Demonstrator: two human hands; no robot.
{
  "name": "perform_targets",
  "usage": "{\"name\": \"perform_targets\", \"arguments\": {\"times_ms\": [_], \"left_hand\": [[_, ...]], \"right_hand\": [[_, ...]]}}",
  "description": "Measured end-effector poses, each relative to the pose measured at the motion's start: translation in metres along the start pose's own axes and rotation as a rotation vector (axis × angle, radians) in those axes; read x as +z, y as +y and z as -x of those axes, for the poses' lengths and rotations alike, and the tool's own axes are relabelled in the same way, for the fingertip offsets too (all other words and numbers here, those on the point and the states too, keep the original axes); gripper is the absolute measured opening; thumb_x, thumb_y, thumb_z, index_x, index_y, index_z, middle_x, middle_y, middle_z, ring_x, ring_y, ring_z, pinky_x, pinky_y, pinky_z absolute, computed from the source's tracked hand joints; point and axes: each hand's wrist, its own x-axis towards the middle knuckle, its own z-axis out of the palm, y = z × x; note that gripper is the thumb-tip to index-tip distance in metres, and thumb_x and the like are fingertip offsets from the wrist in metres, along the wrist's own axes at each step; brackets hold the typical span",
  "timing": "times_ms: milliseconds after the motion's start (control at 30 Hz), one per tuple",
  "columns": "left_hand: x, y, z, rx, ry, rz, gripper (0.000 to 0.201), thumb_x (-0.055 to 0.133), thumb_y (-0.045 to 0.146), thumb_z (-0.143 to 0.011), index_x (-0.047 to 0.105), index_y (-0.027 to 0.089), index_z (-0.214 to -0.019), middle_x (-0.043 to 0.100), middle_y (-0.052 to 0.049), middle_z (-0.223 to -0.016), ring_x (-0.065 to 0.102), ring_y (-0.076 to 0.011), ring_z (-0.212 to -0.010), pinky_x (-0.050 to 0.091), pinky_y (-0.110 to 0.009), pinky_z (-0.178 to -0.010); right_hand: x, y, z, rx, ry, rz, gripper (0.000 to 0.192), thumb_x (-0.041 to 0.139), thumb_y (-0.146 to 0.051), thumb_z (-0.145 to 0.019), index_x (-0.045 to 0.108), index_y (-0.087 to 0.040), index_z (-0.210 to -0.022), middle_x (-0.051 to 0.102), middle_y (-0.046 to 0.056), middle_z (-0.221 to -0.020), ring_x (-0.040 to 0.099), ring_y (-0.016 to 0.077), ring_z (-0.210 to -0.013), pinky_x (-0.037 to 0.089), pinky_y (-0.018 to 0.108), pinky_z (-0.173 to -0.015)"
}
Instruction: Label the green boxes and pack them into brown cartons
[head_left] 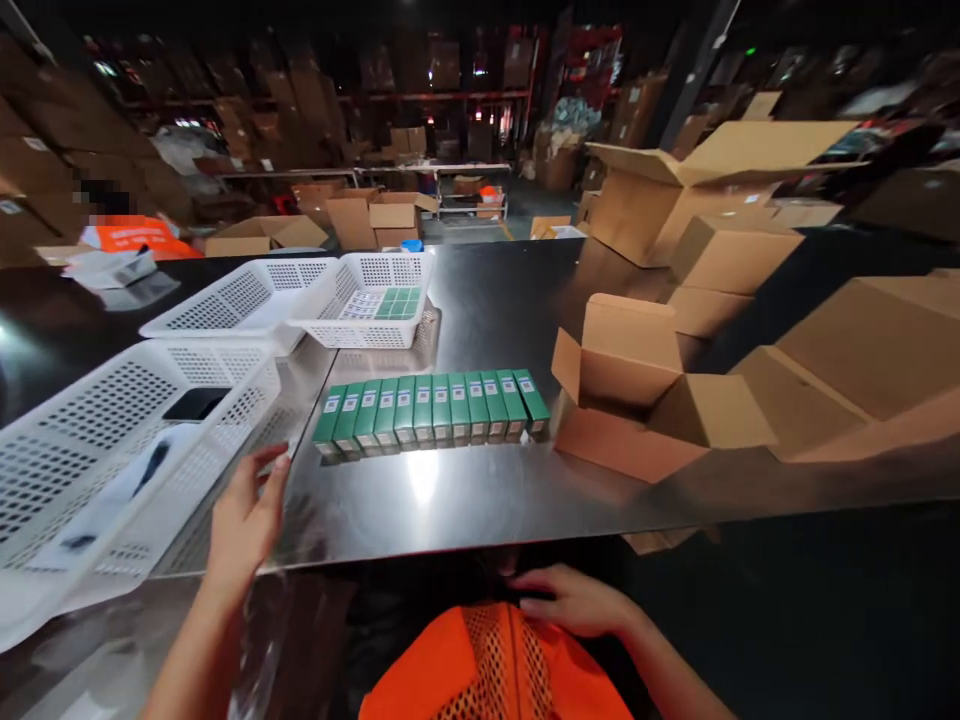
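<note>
The green cartons (431, 408) look light and stiff (grip the long sides); left hand (244, 515) fingers apart, right hand (574, 600) flat on the vest (495, 665).

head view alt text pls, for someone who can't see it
A row of green boxes lies on a shiny metal table, with an open cardboard box to its right and white mesh baskets to its left. The left hand hovers open near the closest basket; the right hand rests on an orange vest.

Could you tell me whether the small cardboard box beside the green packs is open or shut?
Open: the cardboard box has its flaps spread apart.
</note>
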Motion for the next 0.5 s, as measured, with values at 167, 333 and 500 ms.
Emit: {"name": "perform_targets", "arguments": {"times_ms": [167, 333, 500], "left_hand": [[0.046, 0.007, -0.061, 0.016, -0.040, 0.037, 0.048, 0.045, 0.048, -0.094, 0.055, 0.013, -0.125, 0.064, -0.016, -0.128, 0.058, -0.0349, -0.126, 0.043, -0.050, -0.110], [0.066, 0.019, -0.066, 0.054, 0.000, -0.028, 0.054, 0.049, 0.047, -0.089, 0.055, 0.009, -0.128, 0.062, -0.019, -0.124, 0.055, -0.0375, -0.126, 0.041, -0.054, -0.110], [0.063, -0.007, -0.072, -0.043, 0.020, 0.036, 0.046, 0.052, 0.046, -0.087, 0.056, 0.016, -0.122, 0.064, -0.015, -0.124, 0.057, -0.0370, -0.124, 0.044, -0.055, -0.107]], "right_hand": [[-0.080, -0.032, -0.027, 0.034, 0.034, -0.568, 0.057, 0.057, -0.050, -0.098, 0.044, -0.033, -0.151, 0.064, 0.008, -0.138, 0.063, 0.0252, -0.124, 0.056, 0.046, -0.099], [-0.092, -0.024, -0.082, 0.083, 0.347, -0.273, 0.068, 0.059, -0.050, -0.096, 0.036, -0.026, -0.156, 0.042, 0.011, -0.158, 0.044, 0.0275, -0.143, 0.041, 0.052, -0.115], [-0.097, 0.013, -0.075, 0.185, 0.497, -0.170, 0.066, 0.057, -0.054, -0.095, 0.040, -0.025, -0.152, 0.045, 0.013, -0.155, 0.047, 0.0285, -0.141, 0.042, 0.052, -0.114]]}}
